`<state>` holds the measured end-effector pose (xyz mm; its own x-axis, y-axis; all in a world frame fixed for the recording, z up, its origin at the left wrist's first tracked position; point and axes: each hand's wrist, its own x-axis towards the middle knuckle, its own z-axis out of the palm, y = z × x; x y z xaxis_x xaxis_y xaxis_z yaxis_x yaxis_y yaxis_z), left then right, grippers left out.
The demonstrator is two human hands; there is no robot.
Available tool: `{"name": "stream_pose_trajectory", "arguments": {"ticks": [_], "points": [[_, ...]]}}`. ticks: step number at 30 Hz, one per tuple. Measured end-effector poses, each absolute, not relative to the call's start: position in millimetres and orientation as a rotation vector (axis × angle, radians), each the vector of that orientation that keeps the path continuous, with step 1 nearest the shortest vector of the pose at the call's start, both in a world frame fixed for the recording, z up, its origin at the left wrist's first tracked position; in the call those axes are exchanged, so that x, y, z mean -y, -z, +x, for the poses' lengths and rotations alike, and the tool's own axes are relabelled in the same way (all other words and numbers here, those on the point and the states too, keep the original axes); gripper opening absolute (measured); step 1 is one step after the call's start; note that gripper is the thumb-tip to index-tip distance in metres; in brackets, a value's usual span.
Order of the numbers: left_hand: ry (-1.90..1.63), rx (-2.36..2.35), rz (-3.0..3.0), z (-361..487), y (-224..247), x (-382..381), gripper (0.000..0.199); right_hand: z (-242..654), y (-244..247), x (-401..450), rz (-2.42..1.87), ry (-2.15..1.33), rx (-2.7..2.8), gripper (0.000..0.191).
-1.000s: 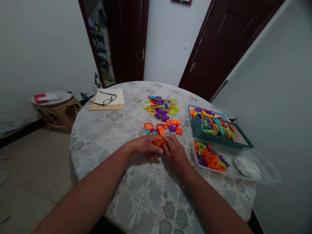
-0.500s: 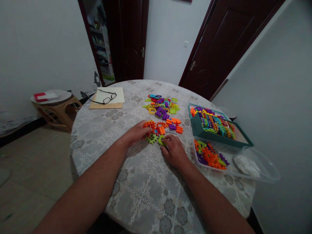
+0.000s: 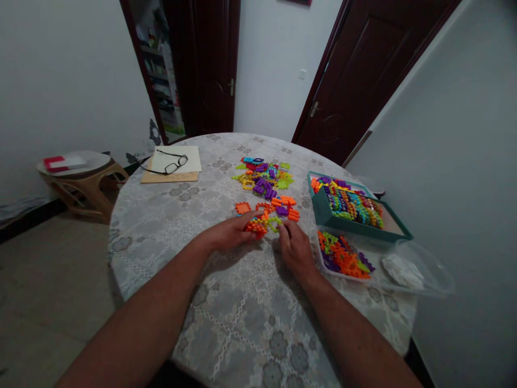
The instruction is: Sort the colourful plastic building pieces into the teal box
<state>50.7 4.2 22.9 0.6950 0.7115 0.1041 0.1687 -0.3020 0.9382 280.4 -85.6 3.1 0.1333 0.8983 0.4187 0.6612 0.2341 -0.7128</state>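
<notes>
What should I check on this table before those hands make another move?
1. Left hand holding the orange toothed pieces: ok.
2. Right hand at the edge of the yellow-green piece: ok.
3. Firm pinch by the right hand's fingers: cannot tell, the contact is too small to see.
4. Yellow-green piece joined to the orange ones: cannot tell.
5. Eyeglasses away from both hands: ok, they lie on the papers at the left.

Forearms (image 3: 149, 296) converge forward, left fingers (image 3: 244, 218) and right fingers (image 3: 285, 238) bent inward.
</notes>
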Motion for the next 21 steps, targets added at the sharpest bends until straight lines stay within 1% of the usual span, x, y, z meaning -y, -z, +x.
{"name": "stream_pose_trajectory", "arguments": {"ticks": [1, 3, 7, 11, 15, 18, 19, 21], "points": [[-0.640, -0.685, 1.850, 52, -21, -3, 0.059, 280, -4, 86, -1.473, -0.341, 1.609, 0.027], [-0.644, -0.688, 1.891, 54, -19, -1, 0.062, 278, -4, 87, -1.411, -0.346, 1.654, 0.027], [-0.597, -0.657, 1.967, 56, -21, 2, 0.056, 277, -5, 87, -1.315, -0.338, 1.744, 0.030], [-0.566, -0.662, 1.987, 56, -20, 3, 0.055, 273, -10, 91, -1.228, -0.353, 1.873, 0.034], [-0.585, -0.673, 1.998, 57, -11, -1, 0.045, 266, -13, 93, -1.183, -0.325, 1.965, 0.031], [-0.572, -0.697, 1.993, 59, -8, -4, 0.045, 266, -14, 94, -1.253, -0.273, 2.001, 0.030], [-0.569, -0.696, 1.993, 60, -9, -4, 0.046, 267, -14, 94, -1.286, -0.264, 2.014, 0.031], [-0.557, -0.669, 1.997, 62, -13, -4, 0.046, 272, -15, 94, -1.328, -0.269, 2.039, 0.041]]}}
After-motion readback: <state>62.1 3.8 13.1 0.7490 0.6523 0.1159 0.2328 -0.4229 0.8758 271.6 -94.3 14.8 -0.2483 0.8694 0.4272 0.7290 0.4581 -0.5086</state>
